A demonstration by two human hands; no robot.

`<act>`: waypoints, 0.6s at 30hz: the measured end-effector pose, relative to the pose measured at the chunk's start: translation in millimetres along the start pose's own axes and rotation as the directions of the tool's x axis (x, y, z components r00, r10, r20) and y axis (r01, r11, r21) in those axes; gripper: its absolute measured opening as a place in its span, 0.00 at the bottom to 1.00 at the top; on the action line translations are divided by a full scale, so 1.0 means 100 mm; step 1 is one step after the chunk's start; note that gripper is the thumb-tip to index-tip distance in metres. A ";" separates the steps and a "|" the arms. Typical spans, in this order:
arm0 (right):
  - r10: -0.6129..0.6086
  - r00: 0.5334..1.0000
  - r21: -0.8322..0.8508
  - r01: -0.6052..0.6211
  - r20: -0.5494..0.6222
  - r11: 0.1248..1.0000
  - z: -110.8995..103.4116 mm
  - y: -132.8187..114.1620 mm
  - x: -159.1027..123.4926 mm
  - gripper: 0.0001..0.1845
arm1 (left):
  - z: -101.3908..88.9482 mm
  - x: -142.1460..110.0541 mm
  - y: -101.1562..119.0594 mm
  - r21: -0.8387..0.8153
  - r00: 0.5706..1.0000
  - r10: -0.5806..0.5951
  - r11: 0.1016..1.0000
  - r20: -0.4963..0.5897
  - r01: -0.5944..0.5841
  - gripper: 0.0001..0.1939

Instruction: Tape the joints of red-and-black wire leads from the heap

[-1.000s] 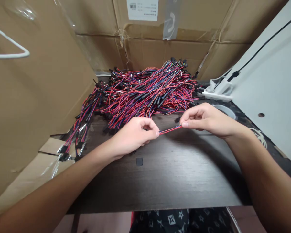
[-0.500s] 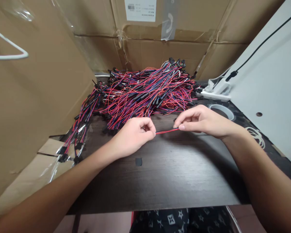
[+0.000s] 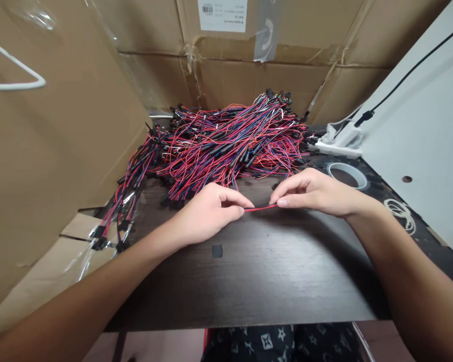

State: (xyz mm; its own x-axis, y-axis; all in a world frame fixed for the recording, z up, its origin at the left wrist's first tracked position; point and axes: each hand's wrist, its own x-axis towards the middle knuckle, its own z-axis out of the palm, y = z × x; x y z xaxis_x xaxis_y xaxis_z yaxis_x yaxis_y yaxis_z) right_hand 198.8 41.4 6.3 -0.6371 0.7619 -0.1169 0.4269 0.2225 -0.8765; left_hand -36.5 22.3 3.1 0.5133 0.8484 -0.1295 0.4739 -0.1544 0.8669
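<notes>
Between my two hands runs a short stretch of thin red and black wire (image 3: 262, 207), held level just above the dark tabletop (image 3: 256, 281). My left hand (image 3: 215, 211) pinches one side of it between thumb and fingertips. My right hand (image 3: 305, 193) pinches the other side the same way, and its palm hides whatever continues there. Right behind the hands lies a big heap of wire harnesses (image 3: 230, 146), red, blue and black, with black connectors and sleeves.
A smaller harness bunch (image 3: 126, 186) trails over the left edge onto cardboard and plastic. Cardboard walls (image 3: 249, 80) stand behind and left. To the right are a tape roll (image 3: 347, 175), a coiled pale cord (image 3: 400, 215) and a power strip (image 3: 337, 147). A small black square (image 3: 217, 251) lies in front.
My left fingers have straightened from a curled pinch to a flatter one, slightly further right along the wire. My right hand has barely moved. The view has shifted slightly.
</notes>
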 end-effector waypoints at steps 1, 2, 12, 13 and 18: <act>-0.011 1.000 -0.010 0.011 0.013 1.000 0.00 0.00 0.00 0.11 | 0.00 0.00 0.00 -0.001 1.000 0.001 1.000 0.003 -0.001 0.12; -0.023 0.999 -0.020 0.023 0.023 1.000 -0.01 0.01 0.00 0.11 | 0.00 0.00 0.00 -0.002 1.000 0.002 1.000 0.003 -0.002 0.12; 0.031 0.994 0.002 -0.031 0.108 1.000 0.06 -0.04 0.00 0.09 | 0.02 -0.02 0.01 0.021 0.999 -0.020 1.000 -0.034 0.020 0.11; 0.028 0.996 -0.005 -0.028 0.088 1.000 0.07 -0.05 0.00 0.08 | 0.02 -0.02 0.01 0.019 0.999 -0.022 1.000 -0.038 0.023 0.11; -0.001 1.000 -0.009 0.001 -0.010 1.000 0.11 -0.08 0.01 0.08 | 0.01 -0.01 0.00 0.012 0.999 -0.033 0.999 -0.033 0.034 0.11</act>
State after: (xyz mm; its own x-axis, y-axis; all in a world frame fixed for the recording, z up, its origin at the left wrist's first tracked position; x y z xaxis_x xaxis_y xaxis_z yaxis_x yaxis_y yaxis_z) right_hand 187.8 33.9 8.4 -0.6310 0.7678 -0.1113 0.4323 0.2289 -0.8722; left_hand -35.7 20.9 3.0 0.4731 0.8695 -0.1420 0.4994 -0.1319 0.8563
